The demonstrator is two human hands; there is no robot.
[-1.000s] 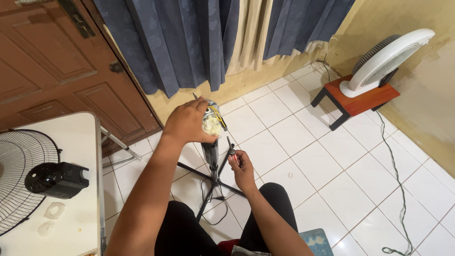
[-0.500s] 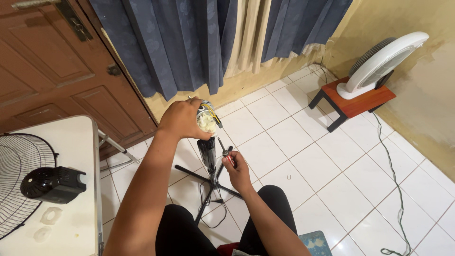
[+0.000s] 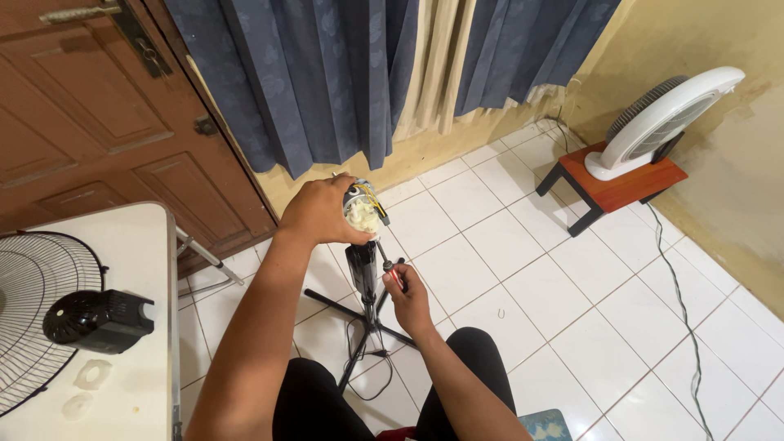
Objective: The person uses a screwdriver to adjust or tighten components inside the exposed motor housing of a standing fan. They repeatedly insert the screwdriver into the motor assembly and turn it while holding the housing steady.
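My left hand [image 3: 320, 211] grips the bare fan motor [image 3: 362, 212] on top of a black stand [image 3: 362, 278], which rests on crossed legs on the white tile floor. The motor shows pale plastic and yellow wires. My right hand [image 3: 410, 300] holds a screwdriver [image 3: 386, 259] with a red and black handle. The shaft points up at the underside of the motor. Both forearms reach forward over my black-clad knees.
A white table [image 3: 147, 237] at left carries a wire fan grille [image 3: 33, 310], a black motor cover [image 3: 94, 320] and small white parts. A white fan [image 3: 665, 122] sits on a low red stool at right, its cable trailing over the floor. Blue curtains and a brown door stand behind.
The view has shifted slightly. My right hand with the screwdriver has stayed under the motor, and my left hand keeps its grip on the motor.
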